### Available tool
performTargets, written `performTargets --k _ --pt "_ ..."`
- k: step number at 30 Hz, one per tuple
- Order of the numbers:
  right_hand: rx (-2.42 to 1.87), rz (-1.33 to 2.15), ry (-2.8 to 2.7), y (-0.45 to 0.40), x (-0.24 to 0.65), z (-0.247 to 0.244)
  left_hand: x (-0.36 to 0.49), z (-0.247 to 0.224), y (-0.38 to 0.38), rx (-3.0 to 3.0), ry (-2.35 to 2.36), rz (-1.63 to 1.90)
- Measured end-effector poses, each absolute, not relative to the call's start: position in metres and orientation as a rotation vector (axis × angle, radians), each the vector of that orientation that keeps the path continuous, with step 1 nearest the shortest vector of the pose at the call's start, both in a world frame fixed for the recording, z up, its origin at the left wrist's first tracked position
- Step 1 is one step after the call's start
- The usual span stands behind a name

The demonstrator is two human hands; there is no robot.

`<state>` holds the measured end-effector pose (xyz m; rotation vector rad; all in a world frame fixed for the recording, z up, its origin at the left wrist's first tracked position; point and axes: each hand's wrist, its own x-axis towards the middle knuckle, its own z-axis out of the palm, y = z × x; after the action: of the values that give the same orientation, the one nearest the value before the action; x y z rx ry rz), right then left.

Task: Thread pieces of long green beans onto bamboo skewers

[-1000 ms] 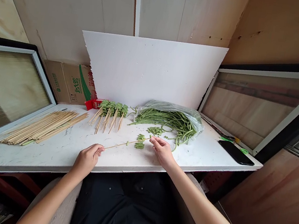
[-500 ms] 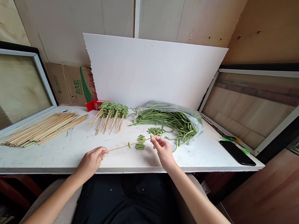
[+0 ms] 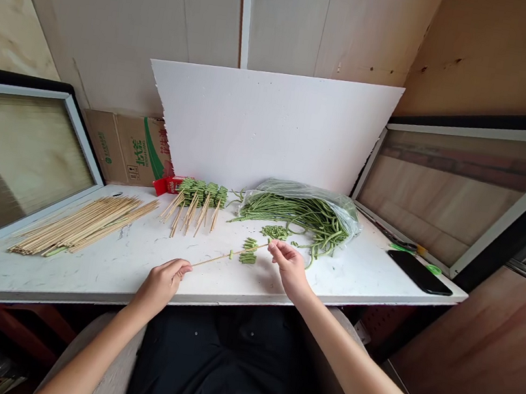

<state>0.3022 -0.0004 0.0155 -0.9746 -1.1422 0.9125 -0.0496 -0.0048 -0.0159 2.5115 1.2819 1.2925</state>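
My left hand is closed around the near end of a thin bamboo skewer. The skewer slants up to the right, above the white table. One short cut piece of long bean is threaded partway along it. At the far tip, the fingers of my right hand pinch a small bean piece, mostly covered by the fingertips. Just below the skewer lies a small row of cut bean pieces, left of my right hand. Behind them is a little heap of shorter bean bits.
A pile of bare skewers lies on the left. Filled bean skewers are stacked at the back by a red packet. Whole long beans spill from a clear plastic bag. A black phone rests at the right edge.
The view has shifted slightly. The bean piece on the skewer has turned from tilted to nearly upright. Both hands keep nearly the same positions and grips.
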Motion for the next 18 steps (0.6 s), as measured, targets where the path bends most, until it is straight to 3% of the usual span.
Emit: performTargets --k 13,18 --pt "-1.023 0.913 -1.179 -0.006 0.294 0.017 -0.05 -0.019 -0.004 2.513 1.321 1.147" --pt "-1.004 0.889 -1.151 -0.002 0.298 0.017 -0.048 -0.01 -0.005 2.504 1.303 1.239"
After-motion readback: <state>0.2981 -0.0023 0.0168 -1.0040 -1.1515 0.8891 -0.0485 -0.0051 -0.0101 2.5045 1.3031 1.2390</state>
